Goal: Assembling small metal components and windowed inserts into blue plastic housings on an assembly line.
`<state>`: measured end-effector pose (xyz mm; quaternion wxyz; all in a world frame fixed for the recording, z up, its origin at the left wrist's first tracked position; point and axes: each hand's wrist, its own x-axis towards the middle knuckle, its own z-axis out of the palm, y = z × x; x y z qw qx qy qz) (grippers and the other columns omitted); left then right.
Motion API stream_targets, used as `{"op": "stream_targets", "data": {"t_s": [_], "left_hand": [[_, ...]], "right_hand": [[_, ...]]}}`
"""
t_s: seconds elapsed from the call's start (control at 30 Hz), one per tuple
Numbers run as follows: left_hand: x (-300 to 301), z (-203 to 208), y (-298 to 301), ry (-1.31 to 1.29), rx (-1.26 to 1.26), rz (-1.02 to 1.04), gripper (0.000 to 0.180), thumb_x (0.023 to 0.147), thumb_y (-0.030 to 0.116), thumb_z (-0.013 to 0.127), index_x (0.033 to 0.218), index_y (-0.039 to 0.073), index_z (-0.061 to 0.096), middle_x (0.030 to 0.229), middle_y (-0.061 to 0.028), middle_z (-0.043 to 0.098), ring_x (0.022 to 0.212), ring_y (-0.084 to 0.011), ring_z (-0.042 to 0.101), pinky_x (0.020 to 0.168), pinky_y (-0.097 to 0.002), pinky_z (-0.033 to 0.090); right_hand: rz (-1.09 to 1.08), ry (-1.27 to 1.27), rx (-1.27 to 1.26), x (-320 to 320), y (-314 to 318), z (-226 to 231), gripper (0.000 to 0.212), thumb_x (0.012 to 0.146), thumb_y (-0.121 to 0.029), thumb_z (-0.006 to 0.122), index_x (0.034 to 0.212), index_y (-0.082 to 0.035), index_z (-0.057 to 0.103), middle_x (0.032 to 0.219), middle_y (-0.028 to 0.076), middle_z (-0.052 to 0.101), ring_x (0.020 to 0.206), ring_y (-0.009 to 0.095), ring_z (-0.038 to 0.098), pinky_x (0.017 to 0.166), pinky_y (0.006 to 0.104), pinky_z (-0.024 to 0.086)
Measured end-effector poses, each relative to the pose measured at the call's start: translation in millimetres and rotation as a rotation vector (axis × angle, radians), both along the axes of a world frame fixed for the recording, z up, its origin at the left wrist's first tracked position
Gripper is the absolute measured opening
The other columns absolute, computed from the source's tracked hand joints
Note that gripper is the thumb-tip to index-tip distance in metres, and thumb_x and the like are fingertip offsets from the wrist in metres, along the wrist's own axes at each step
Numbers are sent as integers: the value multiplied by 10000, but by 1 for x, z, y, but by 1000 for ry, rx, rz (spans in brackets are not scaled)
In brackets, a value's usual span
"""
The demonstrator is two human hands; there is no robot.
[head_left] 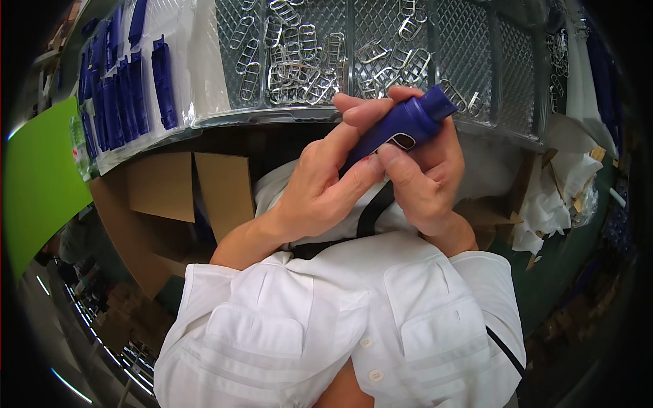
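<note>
Between my two hands, in front of my chest, lies a dark blue plastic cylinder [411,121] with a narrower neck, tilted up to the right. My left hand [320,180] is closed round its lower end, fingers over the far side. My right hand [430,183] grips it from the right, fingers behind and thumb pressed on the front. Both thumbs meet by an oval metal frame [403,141] around a dark window in the cylinder. The lower end of the cylinder is hidden by my left hand.
Beyond my hands a clear compartment tray [272,117] holds several loose metal frames [306,68]. Long blue plastic parts [129,95] lie at the left near a green panel [41,177]. Open cardboard boxes [161,183] stand below the table edge. Crumpled white wrapping [544,204] sits at the right.
</note>
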<state>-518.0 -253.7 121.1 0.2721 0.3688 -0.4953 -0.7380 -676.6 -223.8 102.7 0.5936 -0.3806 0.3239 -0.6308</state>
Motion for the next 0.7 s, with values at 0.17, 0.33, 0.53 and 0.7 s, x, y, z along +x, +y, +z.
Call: {"op": "stream_targets", "data": {"t_s": [0.17, 0.33, 0.53, 0.7], "left_hand": [[-3, -1, 1, 16, 45, 65, 527, 957, 47, 601, 1465, -17, 476, 1058, -104, 692, 863, -124, 647, 769, -266, 512], [0, -11, -6, -29, 39, 64, 421, 954, 85, 572, 1350, -55, 538, 962, -98, 706, 751, -98, 641, 661, -258, 510], [-1, 2, -14, 21, 131, 118, 325, 940, 110, 556, 1210, -67, 590, 842, -67, 683, 650, -67, 616, 497, -218, 467], [3, 19, -8, 18, 133, 121, 316, 936, 106, 549, 1192, -74, 593, 874, -77, 673, 688, -88, 638, 481, -224, 476]], "right_hand": [[32, 19, 15, -1, 0, -2, 508, 982, 79, 453, 1459, 22, 287, 1300, 248, 612, 1349, 368, 546, 1126, 492, 454], [26, 33, 31, 3, -7, -7, 542, 984, 45, 452, 1487, -2, 256, 1333, 259, 594, 1353, 394, 534, 1116, 494, 454], [27, 77, 39, 6, -12, 6, 580, 1016, -35, 483, 1529, -4, 214, 1414, 286, 542, 1316, 360, 565, 1101, 452, 463], [74, 61, 16, 8, -5, 21, 599, 1033, -111, 520, 1542, 0, 224, 1473, 295, 499, 1225, 261, 616, 953, 324, 545]]}}
